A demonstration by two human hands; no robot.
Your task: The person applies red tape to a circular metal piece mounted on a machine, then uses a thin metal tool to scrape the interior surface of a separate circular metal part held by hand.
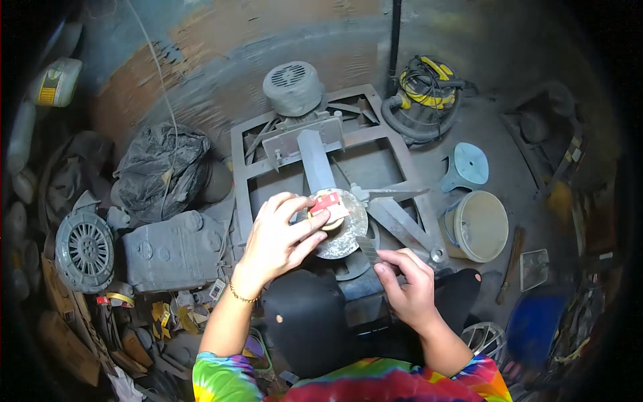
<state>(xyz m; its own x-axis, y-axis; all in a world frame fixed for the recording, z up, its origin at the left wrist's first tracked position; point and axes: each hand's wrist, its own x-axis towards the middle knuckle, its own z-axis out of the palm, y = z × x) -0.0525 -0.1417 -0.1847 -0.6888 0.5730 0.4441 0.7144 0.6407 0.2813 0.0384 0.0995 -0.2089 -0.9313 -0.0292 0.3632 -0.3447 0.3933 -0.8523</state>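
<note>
My left hand (288, 231) has its fingers curled onto a small red-and-white piece (328, 202) and a round yellowish item beneath it, partly hidden, on a mottled round metal disc (348, 234). My right hand (405, 281) pinches a thin grey segmented blade (367, 249), held beside the disc's lower right edge. The disc sits at the near end of a metal bar (315, 161) on a square steel frame (241, 171), with a dusty motor (293, 87) at the far end.
A yellow-black vacuum (425, 104), a pale blue stool (469, 165) and a bucket (479, 224) stand rightward. Leftward lie a black-covered heap (157, 167), a grey machine housing (167, 248), a vented round part (85, 248), cardboard (70, 348) and scattered scraps. My knees flank the near side.
</note>
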